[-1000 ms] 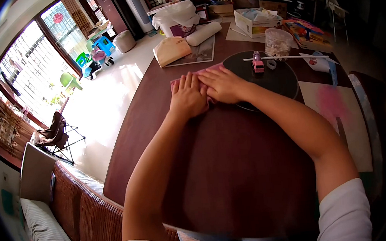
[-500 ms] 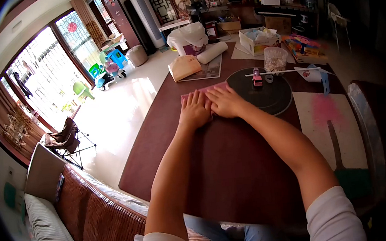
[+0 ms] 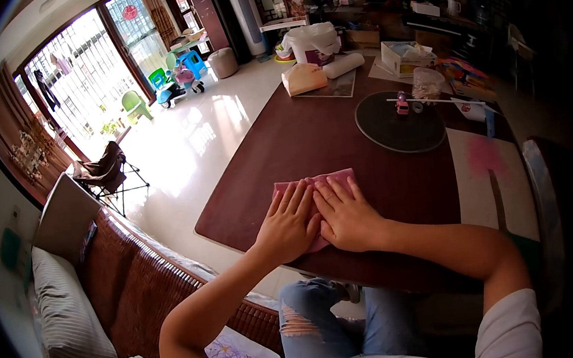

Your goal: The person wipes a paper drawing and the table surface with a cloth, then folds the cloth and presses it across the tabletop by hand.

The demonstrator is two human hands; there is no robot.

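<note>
A pink cloth (image 3: 319, 243) lies on the dark red-brown table (image 3: 257, 161), close to its near edge. My left hand (image 3: 286, 222) rests flat on the cloth's left part, fingers stretched out. Beside it, my right hand (image 3: 347, 214) presses flat on the right part, fingers also spread, and the two hands touch or nearly touch in the middle. The cloth's far edge shows beyond the fingertips. Farther off on the table is a round black mat (image 3: 392, 127) with a small pink toy car (image 3: 401, 104) on it.
A white stick (image 3: 431, 100) crosses above the mat near a clear tub (image 3: 427, 82). At the far edge are a tissue pack (image 3: 304, 78), a white roll (image 3: 344, 65) and a box (image 3: 407, 58). A painted sheet (image 3: 477, 188) lies right; a bench (image 3: 137, 276) stands left.
Both hands and the pink cloth have moved back from beside the black mat toward my body and the near table edge. The view has shifted too.
</note>
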